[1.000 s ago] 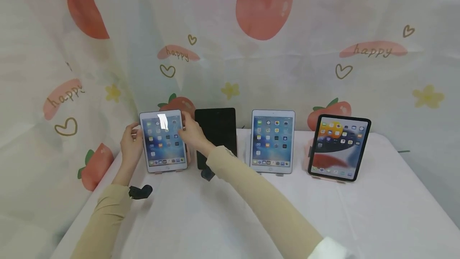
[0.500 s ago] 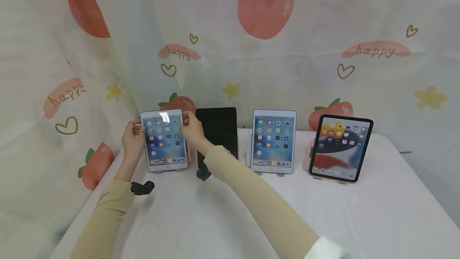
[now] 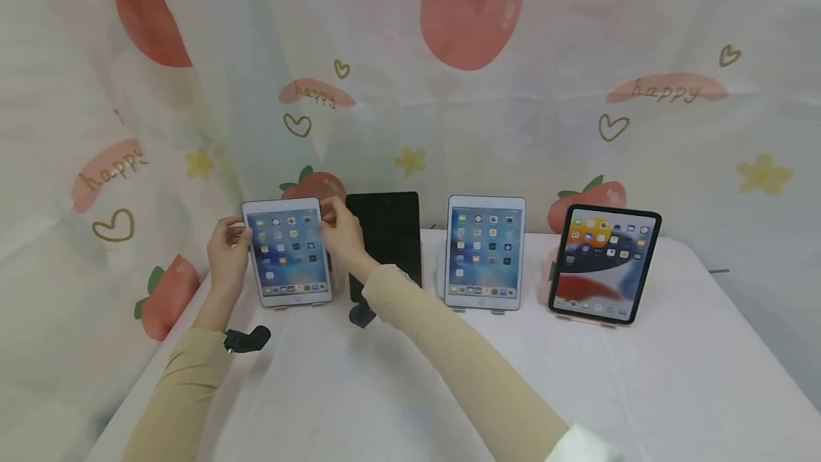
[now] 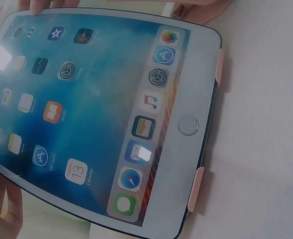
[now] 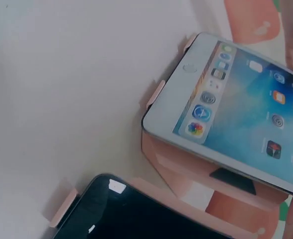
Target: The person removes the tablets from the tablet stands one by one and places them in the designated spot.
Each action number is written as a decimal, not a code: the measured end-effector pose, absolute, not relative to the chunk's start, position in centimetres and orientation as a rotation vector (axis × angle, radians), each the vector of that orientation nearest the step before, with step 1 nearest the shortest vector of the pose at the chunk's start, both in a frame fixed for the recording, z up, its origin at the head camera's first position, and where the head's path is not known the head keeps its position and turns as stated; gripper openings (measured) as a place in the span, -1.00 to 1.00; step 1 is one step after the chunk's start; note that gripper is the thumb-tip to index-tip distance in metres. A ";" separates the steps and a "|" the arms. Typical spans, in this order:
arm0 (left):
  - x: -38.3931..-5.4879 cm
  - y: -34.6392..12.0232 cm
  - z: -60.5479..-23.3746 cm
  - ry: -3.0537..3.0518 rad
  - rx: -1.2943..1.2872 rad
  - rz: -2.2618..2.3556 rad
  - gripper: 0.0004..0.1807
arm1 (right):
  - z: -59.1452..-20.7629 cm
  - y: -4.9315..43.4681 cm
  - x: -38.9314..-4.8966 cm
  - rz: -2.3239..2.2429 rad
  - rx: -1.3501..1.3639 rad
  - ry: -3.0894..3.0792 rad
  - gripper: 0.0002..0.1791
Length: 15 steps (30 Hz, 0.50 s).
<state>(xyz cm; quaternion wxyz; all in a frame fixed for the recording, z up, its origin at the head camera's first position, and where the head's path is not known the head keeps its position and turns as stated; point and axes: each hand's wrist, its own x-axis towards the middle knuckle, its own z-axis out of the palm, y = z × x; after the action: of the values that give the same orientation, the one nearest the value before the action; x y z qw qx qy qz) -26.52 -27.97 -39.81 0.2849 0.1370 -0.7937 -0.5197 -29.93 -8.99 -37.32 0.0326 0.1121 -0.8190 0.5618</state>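
A white-framed tablet point(image 3: 288, 252) with a lit home screen stands leaning on a pink stand point(image 5: 171, 159) at the left of the row. My left hand point(image 3: 227, 252) holds its left edge, the thumb at the front and fingers bent toward the back. On the opposite edge, near the upper corner, my right hand point(image 3: 343, 234) grips it. In the left wrist view the tablet's lower edge sits at the pink stand lips point(image 4: 196, 189). Much of both hands falls outside the wrist views.
A dark-screened tablet point(image 3: 385, 234) stands just right of the held one, partly behind my right forearm. Further right are another white tablet point(image 3: 484, 255) and a black-framed tablet point(image 3: 606, 262) on stands. A patterned cloth point(image 3: 385, 105) hangs behind the white table point(image 3: 398, 391).
The held tablet's top has shifted slightly left with both hands on it. The bright glare on its screen is gone from the head view. The other tablets stay put.
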 end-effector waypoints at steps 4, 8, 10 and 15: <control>-26.2 -27.9 -39.6 -2.093 0.381 -1.473 -0.68 | -37.3 -8.9 -29.6 1.745 0.358 -2.504 -0.72; -25.8 -27.7 -39.2 -2.076 0.387 -1.501 -0.68 | -37.2 -8.7 -29.4 1.745 0.368 -2.495 -0.73; -25.6 -27.7 -39.0 -2.073 0.386 -1.500 -0.68 | -37.1 -8.5 -29.2 1.739 0.387 -2.485 -0.73; -24.9 -27.5 -38.3 -2.077 0.383 -1.515 -0.69 | -36.7 -8.0 -28.7 1.732 0.444 -2.446 -0.73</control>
<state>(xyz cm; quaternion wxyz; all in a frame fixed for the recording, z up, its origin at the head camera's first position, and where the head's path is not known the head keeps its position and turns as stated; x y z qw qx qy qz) -24.89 -27.49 -38.26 0.2680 0.1421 -0.7698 -0.5617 -28.67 -7.98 -36.73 0.0560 0.1464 -0.8060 0.5708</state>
